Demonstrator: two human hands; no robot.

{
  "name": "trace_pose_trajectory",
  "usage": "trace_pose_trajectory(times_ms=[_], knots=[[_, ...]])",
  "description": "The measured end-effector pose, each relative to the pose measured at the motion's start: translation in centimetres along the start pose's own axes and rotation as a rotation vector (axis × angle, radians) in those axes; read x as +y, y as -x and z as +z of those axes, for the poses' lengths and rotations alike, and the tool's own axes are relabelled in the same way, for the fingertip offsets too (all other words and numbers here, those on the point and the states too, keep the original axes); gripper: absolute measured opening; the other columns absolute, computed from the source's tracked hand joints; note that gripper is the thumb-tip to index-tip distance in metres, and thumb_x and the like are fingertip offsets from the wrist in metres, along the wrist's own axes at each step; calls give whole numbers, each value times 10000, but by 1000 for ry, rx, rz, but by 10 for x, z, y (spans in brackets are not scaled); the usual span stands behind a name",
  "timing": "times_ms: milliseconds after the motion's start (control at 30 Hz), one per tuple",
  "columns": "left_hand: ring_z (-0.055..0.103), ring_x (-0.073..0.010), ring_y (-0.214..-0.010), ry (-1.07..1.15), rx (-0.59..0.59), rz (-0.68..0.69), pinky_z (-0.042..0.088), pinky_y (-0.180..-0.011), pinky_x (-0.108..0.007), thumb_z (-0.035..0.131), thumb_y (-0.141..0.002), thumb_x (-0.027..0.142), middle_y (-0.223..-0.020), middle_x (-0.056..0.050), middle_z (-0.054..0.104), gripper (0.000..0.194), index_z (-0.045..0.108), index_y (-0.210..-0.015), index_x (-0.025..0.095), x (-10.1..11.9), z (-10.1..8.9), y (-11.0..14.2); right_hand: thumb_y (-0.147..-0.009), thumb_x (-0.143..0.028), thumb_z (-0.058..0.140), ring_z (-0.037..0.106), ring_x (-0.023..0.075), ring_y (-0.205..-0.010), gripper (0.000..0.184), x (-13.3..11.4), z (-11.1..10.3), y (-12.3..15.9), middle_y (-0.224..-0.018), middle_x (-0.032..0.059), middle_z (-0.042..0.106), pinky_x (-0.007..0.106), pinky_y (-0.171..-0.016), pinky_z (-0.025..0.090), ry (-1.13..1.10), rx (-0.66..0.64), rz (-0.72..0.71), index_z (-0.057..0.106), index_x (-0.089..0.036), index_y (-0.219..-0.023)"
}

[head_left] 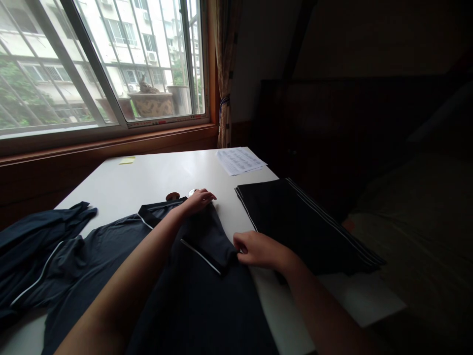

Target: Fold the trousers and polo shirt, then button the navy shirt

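Two bare hands work over a dark navy short-sleeved shirt with white piping [218,305], spread across a glossy white table [162,170] beside a barred sliding window [111,54]. The right hand [260,250] pinches the lower outer corner of the shirt's folded-over sleeve [210,239], its fingers curled tight on the cloth. The left hand [199,199], its forearm crossing above the shirt, rests at the shoulder end of that sleeve, near the black collar [150,215]; whether its fingers grip the fabric cannot be told.

Just beyond the collar lie a round reddish-brown object [172,196] and a round pale object [192,192], the latter partly hidden by the left hand. To the right of the shirt sits a flat, folded black garment with white edge stripes [291,222], while a rumpled dark blue garment [33,241] lies at the left.

Printed white papers [240,161] overlap near the table's far right corner; a small yellow paper note [127,160] lies toward the far left. A patterned tan curtain [224,74], gathered by a tie, hangs beside the window, with a brown patterned planter [152,104] visible behind the glass.
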State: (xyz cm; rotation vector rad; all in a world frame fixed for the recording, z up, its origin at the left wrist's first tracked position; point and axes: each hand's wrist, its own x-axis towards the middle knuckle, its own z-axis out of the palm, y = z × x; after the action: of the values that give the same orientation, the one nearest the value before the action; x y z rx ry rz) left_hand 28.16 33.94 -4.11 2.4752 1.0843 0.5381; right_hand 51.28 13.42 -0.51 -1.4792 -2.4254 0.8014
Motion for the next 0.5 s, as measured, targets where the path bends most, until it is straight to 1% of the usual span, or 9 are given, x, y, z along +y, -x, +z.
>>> trace_pose_trajectory(times_ms=[67,133,200,267,367,500], knots=[[637,-191,-968,38,-50,22,486,-972,-339,482,-899,187,-1053,-66,673,327,757,-1070,232,-2,-6,0,-727,-160,630,485,114,-623,102,1,0,0,-734,-20,596,235,-552,263,15,-7,29,565,-201,-795],[644,-181,-950,70,-83,36,512,-929,-315,474,-816,103,-1064,-64,677,402,761,-1071,219,-3,-14,2,-724,-167,635,485,115,-619,99,1,0,-1,-727,-18,596,237,-547,258,27,-8,64,566,-200,-788],[647,-173,-938,90,-106,47,530,-889,-296,469,-753,67,-1093,-63,673,460,761,-1077,214,-5,-21,5,-729,-174,635,484,115,-615,94,2,0,-1,-719,-18,592,237,-543,254,34,-11,87,563,-200,-782],[648,-169,-926,90,-119,59,538,-859,-287,485,-749,80,-1110,-62,664,463,752,-1102,217,-9,-23,8,-738,-179,635,484,115,-616,92,3,0,-1,-719,-19,587,237,-547,255,42,-24,96,559,-200,-784],[642,-172,-885,51,-116,84,538,-849,-302,547,-792,147,-1050,-63,661,370,745,-1097,214,-16,-18,7,-748,-172,630,491,116,-642,98,2,-1,-1,-748,-15,591,237,-568,266,56,-38,102,552,-197,-802],[606,-200,-860,-48,-52,110,513,-881,-360,570,-824,168,-937,-66,654,215,743,-949,195,-23,-3,-2,-740,-179,649,494,123,-700,167,0,-1,1,-825,-14,595,232,-601,291,34,23,69,541,-206,-865]])
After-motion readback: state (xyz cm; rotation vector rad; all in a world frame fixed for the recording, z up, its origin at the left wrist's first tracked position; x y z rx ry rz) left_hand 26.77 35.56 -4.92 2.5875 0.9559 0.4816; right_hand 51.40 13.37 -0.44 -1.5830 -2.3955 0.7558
